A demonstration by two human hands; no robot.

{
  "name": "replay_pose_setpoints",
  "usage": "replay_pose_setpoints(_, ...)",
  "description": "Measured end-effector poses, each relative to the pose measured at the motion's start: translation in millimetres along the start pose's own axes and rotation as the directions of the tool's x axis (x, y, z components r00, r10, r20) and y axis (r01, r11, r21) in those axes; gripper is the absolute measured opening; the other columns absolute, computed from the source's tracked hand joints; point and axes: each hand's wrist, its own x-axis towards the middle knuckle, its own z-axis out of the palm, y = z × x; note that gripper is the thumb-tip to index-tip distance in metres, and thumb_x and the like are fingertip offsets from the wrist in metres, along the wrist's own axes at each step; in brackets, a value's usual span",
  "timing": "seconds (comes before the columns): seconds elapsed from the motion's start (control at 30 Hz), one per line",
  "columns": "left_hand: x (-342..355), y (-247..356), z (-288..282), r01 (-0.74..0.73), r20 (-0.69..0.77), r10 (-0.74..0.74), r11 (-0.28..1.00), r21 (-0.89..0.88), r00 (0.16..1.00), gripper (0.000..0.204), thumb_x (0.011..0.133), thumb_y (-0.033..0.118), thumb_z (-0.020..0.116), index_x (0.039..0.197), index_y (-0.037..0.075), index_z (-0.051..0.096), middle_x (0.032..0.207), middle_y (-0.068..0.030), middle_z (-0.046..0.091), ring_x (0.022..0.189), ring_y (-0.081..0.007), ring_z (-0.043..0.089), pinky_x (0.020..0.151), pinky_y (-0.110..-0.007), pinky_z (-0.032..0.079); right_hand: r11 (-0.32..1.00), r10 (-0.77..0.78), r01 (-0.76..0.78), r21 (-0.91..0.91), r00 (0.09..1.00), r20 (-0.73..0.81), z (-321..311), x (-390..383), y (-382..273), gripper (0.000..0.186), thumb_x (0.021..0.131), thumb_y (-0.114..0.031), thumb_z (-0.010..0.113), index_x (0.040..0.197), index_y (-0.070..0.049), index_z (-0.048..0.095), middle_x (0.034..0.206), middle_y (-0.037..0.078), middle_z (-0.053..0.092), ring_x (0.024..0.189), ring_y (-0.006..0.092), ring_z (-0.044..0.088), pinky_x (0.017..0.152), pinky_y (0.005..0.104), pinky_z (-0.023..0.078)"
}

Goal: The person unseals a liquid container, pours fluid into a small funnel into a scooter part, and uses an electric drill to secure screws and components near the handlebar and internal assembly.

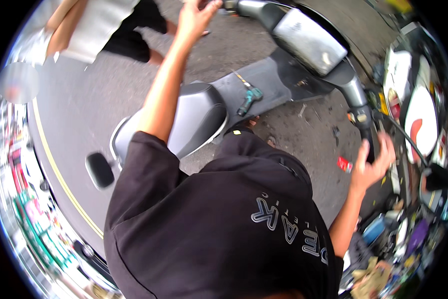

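Observation:
I stand beside a scooter, my left hand (196,17) at the top of the view by the left end of its handlebar (256,12), thumb and fingers apart, fingertips partly cut off. My right hand (373,164) is open with spread fingers beside the right grip (365,137); whether it touches it is unclear. A display panel (308,40) sits between the grips. A teal cordless drill (250,99) with a long bit lies on the grey footboard (273,84). The black seat (194,117) is under my left forearm.
Another person (104,27) in light top and dark shorts stands at upper left. Parked scooters (418,124) and assorted clutter (383,239) line the right side. A small red item (344,164) lies on the pavement. A yellow-lined road (67,164) runs along the left, with vehicles beyond.

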Motion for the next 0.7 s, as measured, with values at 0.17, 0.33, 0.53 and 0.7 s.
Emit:
replay_pose_setpoints(0.17, -180.3, 74.4, 23.7, 0.589, 0.306, -0.528, 0.532, -0.608, 0.792, 0.019, 0.092, 0.018, 0.060, 0.100, 0.001, 0.059, 0.081, -0.0066, 0.066, 0.072, -0.0178, 0.067, 0.067, -0.031, 0.055, 0.884, -0.114, 0.090, 0.458, 0.993, 0.025, -12.7, -24.1, -5.9, 0.010, 0.085, -0.006, 0.064, 0.093, -0.001, 0.064, 0.090, 0.012, 0.062, 0.090, 0.0329, 0.058, 0.087, 0.0467, 0.048)
replay_pose_setpoints(0.33, -302.2, 177.8, 125.3, 0.746, 0.811, -0.379, -0.343, -0.570, 0.446, 0.032, 0.102, 0.029, 0.050, 0.115, 0.001, 0.058, 0.109, -0.0166, 0.066, 0.101, -0.0226, 0.066, 0.092, -0.037, 0.053, 0.626, -0.516, 0.301, 0.719, 0.852, 0.092, 27.6, -33.5, -87.5, 0.027, 0.092, -0.027, 0.060, 0.097, -0.001, 0.065, 0.098, 0.016, 0.064, 0.098, 0.0347, 0.059, 0.089, 0.0450, 0.046)
replay_pose_setpoints(0.53, -346.3, 180.6, 60.5, 0.666, 0.588, -0.479, -0.010, -0.746, 0.651, 0.030, 0.098, 0.020, 0.057, 0.119, -0.002, 0.060, 0.120, -0.0141, 0.063, 0.107, -0.0172, 0.064, 0.093, -0.034, 0.053, 0.457, -0.546, 0.128, 0.880, 0.821, 0.165, 81.8, -58.7, -131.8, 0.013, 0.087, -0.007, 0.062, 0.098, 0.001, 0.064, 0.097, 0.015, 0.065, 0.091, 0.0327, 0.059, 0.081, 0.0407, 0.048)
replay_pose_setpoints(0.7, -416.2, 102.5, -147.7, 0.677, -0.441, -0.711, 0.686, -0.266, 0.547, 0.024, 0.095, 0.026, 0.061, 0.103, 0.005, 0.070, 0.073, -0.0028, 0.064, 0.064, -0.0101, 0.061, 0.056, -0.026, 0.049, 0.521, -0.695, 0.076, 0.850, 0.616, 0.371, 72.3, -95.4, -98.0, 0.013, 0.081, 0.000, 0.067, 0.094, -0.001, 0.064, 0.087, 0.012, 0.064, 0.081, 0.0303, 0.060, 0.073, 0.0384, 0.049)
